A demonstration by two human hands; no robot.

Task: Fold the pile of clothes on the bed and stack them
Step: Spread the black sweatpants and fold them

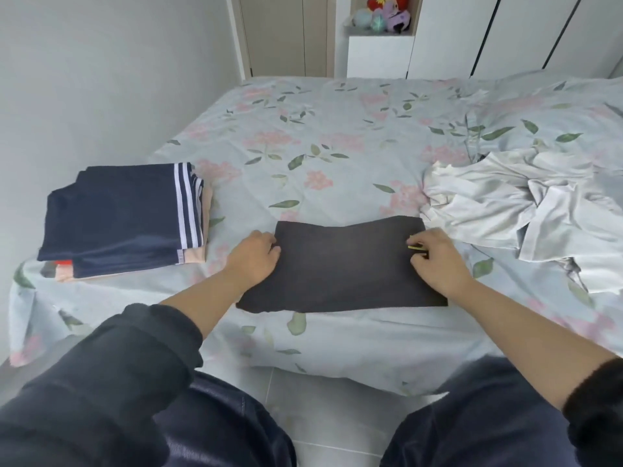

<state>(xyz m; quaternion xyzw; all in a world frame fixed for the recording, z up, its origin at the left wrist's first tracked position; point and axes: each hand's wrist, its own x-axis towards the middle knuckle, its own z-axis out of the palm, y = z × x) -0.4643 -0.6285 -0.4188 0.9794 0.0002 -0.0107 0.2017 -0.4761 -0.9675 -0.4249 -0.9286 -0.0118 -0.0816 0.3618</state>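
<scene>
The dark cloth [344, 267] lies flat at the near edge of the bed [337, 136], already folded into a rectangle. The left hand [254, 257] has its grip closed on the left edge, and the right hand [435, 257] pinches the right edge. The folded stack [124, 217] is to the left, the unfolded white clothes [515, 210] to the right. If the hands lift unevenly, I think the layers may slide open, and the stack may become crooked.
</scene>
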